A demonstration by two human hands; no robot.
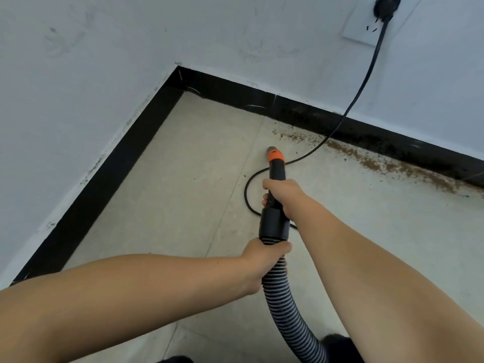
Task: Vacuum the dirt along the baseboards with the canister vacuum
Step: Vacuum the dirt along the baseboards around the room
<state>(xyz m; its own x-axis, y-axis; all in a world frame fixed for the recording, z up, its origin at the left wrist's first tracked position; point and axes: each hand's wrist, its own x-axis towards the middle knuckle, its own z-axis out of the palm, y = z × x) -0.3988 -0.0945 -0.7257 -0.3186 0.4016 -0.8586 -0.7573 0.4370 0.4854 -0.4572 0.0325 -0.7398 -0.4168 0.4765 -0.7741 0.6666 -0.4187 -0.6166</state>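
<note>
Baseboard [262, 99] — black, with dirt [387, 163] strewn along its right stretch. Ribbed hose [285, 305]: left hand [264, 260] wrapped round it below the cuff. Nozzle wand [276, 174] — right hand [281, 197] gripping it; orange-collared tip short of the dirt.

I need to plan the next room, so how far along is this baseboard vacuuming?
Done: the floor by the left baseboard looks free of dirt. In hand: right hand grips the wand, left hand the hose, nozzle short of the dirt. Left: the brown dirt band along the right baseboard, crossed by the power cord.
</note>
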